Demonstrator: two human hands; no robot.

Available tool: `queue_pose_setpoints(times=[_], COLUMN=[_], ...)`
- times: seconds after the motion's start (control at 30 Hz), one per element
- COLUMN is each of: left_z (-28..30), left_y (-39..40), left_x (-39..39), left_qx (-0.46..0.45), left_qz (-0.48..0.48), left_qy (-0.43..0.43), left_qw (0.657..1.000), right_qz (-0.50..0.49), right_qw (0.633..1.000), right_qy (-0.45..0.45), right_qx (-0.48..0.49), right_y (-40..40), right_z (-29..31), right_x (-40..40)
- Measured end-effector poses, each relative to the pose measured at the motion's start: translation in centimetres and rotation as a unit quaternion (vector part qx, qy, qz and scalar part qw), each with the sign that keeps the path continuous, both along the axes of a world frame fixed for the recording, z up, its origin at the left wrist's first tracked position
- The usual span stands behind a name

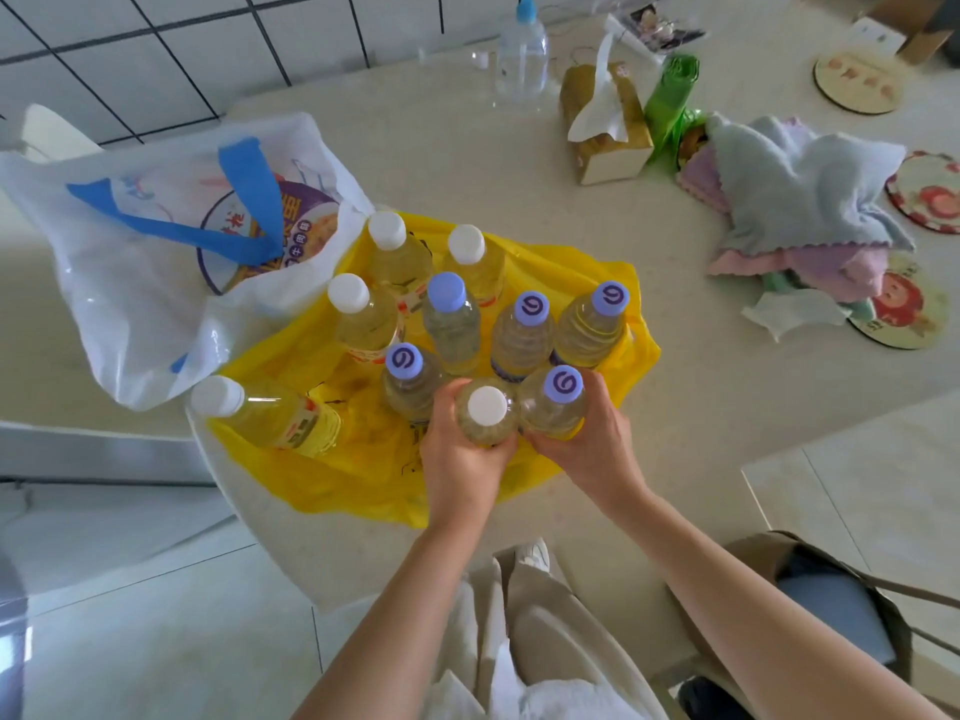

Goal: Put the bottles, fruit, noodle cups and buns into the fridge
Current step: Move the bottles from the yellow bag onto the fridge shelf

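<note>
A yellow plastic bag (363,459) lies spread flat at the near left corner of the pale bench (675,356), and the bottles stand on it in a loose cluster. The left hand (457,454) has its grip clamped around a white-capped bottle (487,413) at the near edge of the cluster. Just beside it, the right hand (592,439) has its grip clamped around a purple-capped bottle (558,402); the two held bottles touch each other. Behind them stand four more purple-capped bottles (522,330) and three white-capped ones (363,317), all upright and filled with pale yellowish liquid. One further white-capped bottle (270,413) stands tilted at the bag's left edge, close to the bench's left edge.

A white carrier bag with blue handles (156,252) sits just left of the yellow bag, touching it, with a noodle cup (291,220) showing inside its mouth.

Toward the far side of the bench are a clear bottle with a blue cap (522,54), a tissue pack (605,122) and a green roll (670,101). A heap of folded cloths (795,200) lies near the right edge, among round coasters (857,80).
</note>
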State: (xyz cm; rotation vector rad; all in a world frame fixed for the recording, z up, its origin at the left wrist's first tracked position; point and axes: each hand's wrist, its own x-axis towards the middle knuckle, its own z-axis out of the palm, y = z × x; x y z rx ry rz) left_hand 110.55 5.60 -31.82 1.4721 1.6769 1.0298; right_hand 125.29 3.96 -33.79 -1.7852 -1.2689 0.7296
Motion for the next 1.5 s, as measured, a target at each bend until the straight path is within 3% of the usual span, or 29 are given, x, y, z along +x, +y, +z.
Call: queue_pose_setpoints(times=[0.33, 0.57, 0.73, 0.97, 1.13, 1.33, 1.5], left_z=[5.5, 8.6, 9.8, 9.7, 9.3, 8.8, 8.6], left_y=[-0.2, -1.8, -4.8, -12.8, -21.4, -31.2, -37.9], left_x=[-2.9, -5.1, -6.6, -7.1, -7.2, -7.9, -9.9], left_qx=[0.053, 0.057, 0.059, 0.026, -0.011, -0.025, -0.03], left_qz=[-0.023, -0.036, -0.047, 0.005, 0.052, 0.134, 0.185], left_qy=[-0.054, -0.087, -0.09, -0.074, -0.108, -0.089, -0.1], left_qw=[0.997, 0.994, 0.993, 0.997, 0.993, 0.987, 0.977], right_qz=[-0.069, -0.045, -0.015, 0.031, 0.072, 0.167, 0.255], right_qw=[0.993, 0.988, 0.991, 0.988, 0.987, 0.976, 0.963], right_qy=[0.015, 0.046, 0.056, 0.126, 0.141, 0.136, 0.079], right_qx=[0.092, 0.137, 0.118, 0.087, 0.039, -0.018, -0.017], right_y=[-0.9, -4.1, -7.6, -14.4, -20.6, -27.9, -31.8], right_z=[6.1, 9.9, 11.1, 11.5, 11.0, 10.9, 10.7], right_x=[-2.1, -4.1, -4.6, -5.2, -5.3, -5.7, -7.9])
